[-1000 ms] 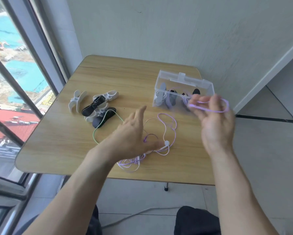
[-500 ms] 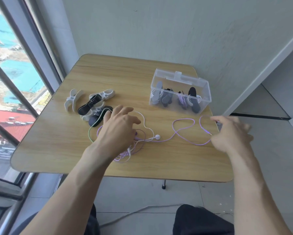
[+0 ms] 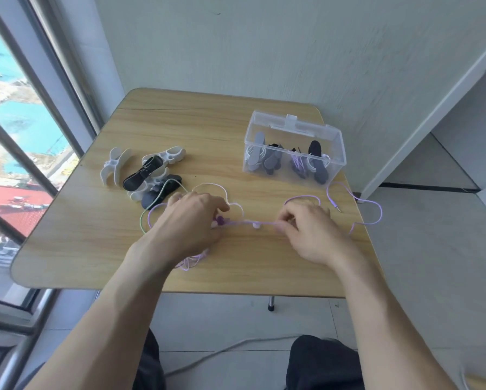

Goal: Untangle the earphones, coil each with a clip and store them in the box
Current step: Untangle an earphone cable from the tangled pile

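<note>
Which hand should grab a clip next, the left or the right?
Probably the left hand. It sits right beside the pile of clips. The right hand is farther away, pinching the purple earphone cable.

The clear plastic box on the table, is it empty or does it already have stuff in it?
Not empty. Through the clear box's walls, several clipped earphone bundles show, with grey and black clips and white and purple cable. Whether a lid covers it, I cannot tell.

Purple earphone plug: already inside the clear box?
No. The purple earphone plug lies on the table, in front of the clear box, near the right edge.
</note>
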A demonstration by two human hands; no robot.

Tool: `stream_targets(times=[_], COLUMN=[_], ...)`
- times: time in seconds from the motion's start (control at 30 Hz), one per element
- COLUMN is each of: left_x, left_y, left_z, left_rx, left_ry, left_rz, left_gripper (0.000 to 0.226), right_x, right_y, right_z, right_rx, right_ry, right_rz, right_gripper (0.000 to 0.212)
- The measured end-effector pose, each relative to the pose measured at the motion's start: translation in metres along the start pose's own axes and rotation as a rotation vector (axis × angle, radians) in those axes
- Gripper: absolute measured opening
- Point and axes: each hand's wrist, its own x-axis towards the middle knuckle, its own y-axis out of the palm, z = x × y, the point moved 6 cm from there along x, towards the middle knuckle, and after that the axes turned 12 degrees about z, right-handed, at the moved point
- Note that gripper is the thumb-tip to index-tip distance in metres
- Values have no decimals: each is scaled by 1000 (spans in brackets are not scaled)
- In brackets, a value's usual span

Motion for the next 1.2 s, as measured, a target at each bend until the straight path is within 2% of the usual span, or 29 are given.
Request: stream_targets(times=[0.1,0.2,0.33,0.43,0.47,0.53,0.63,0.67,0.77,0.83,0.9,0.97,1.03,1.07,1.13,1.2], left_x=[-3,-8,-12,-12,-12,-12,-8,-5,3,6,6,5,4,4,3,1], left_y=[-17,-30,-38,-41,-42,-42,-33,-29,-15,-8,-5,-4,-4,-6,-9,-10], left_z=[6,10,10,15,16,16,7,3,-1,1,4,7,12,14,15,14], left_rx=[-130,-288,-340,-372,-383,-371,-246,-201,-141,-155,-171,-198,-177,-165,-163,-172], left_ry=[-16,-32,-25,-46,-52,-54,-10,27,65,17,-7,-6,-1,1,14,36], left_rz=[-131,-216,-282,-325,-348,-373,-280,-235,-134,-101,-83,-64,-72,-87,-107,-117], left_gripper=[31,21,26,23,24,37,69,72,48,35,29,32,33,32,27,28], right_x=[-12,-22,-31,-37,-35,-29,-19,-16,-9,-9,-8,-2,9,15,26,32], right_y=[-24,-45,-60,-66,-65,-59,-46,-40,-27,-23,-13,8,34,43,46,37], right_z=[-15,-26,-42,-49,-49,-47,-42,-41,-23,6,38,58,62,57,45,37], right_rx=[248,397,550,701,730,692,461,392,166,73,131,230,234,183,70,1], right_ry=[-20,-67,26,8,4,9,41,63,66,-74,-237,-297,-265,-230,-141,-82], right_rz=[-154,-410,-658,-798,-787,-665,-464,-418,-354,-423,-417,-254,-71,-32,-78,-196], right_gripper=[18,15,9,11,13,24,38,40,50,59,64,70,74,75,71,57])
